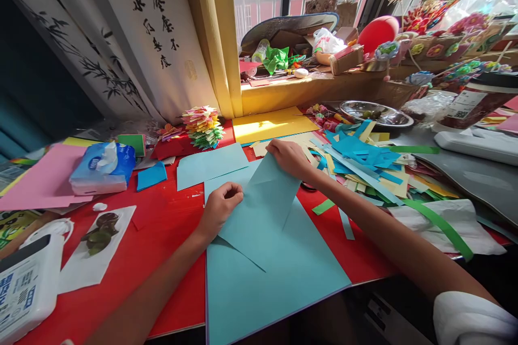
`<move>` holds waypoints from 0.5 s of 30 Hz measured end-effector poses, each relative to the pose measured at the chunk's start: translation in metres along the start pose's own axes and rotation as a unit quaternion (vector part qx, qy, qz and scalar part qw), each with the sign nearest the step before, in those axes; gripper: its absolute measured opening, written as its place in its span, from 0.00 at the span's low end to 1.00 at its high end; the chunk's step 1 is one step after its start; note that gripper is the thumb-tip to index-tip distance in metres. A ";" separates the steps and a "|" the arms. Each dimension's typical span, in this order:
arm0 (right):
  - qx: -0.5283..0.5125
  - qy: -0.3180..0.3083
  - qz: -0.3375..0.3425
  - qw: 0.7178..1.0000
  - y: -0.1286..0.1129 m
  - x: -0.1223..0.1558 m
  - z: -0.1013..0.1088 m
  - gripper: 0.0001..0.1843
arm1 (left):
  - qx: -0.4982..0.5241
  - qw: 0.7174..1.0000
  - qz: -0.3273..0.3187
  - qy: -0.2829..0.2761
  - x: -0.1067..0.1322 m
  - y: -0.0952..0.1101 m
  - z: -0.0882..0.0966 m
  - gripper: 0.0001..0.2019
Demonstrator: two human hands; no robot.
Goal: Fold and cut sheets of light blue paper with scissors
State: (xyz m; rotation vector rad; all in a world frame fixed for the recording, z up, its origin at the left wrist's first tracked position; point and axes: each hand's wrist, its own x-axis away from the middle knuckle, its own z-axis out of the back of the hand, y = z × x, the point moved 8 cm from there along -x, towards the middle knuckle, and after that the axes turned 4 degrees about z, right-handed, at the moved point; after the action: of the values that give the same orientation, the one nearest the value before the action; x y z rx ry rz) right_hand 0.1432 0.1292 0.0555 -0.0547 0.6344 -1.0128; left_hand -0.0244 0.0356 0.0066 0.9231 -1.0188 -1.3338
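Observation:
A light blue sheet of paper (267, 194) is raised at a tilt over a larger stack of light blue paper (275, 291). My right hand (289, 159) grips its top corner with bent fingers. At its left edge my left hand (222, 206) pinches the paper between thumb and forefinger. Beyond the left hand lies another light blue piece (210, 164), flat on the red table. Behind the right hand is a heap of cut paper strips (360, 153) in blue, cream and green.
A tissue pack (103, 167) and pink paper (44, 175) lie left, near a white device (30, 285). Behind stand a folded-paper stack (202, 128) and yellow paper (273, 125). A metal bowl (400, 118), a tilted cup (471, 105) and a laptop (485, 183) are right.

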 end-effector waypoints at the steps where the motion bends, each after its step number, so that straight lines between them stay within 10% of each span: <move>1: 0.005 0.004 -0.002 1.000 0.003 -0.001 0.002 0.15 | -0.002 1.000 -0.001 -0.002 0.000 0.000 0.000 0.08; 15: 0.043 0.057 -0.042 0.997 0.036 -0.006 0.019 0.14 | -0.011 1.000 0.001 -0.001 0.001 0.003 -0.002 0.07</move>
State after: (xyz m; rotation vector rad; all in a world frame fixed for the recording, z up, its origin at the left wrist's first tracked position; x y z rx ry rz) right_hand 0.1787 0.1488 0.0624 0.0519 0.6957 -1.1288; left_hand -0.0216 0.0352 0.0086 0.9041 -1.0056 -1.3424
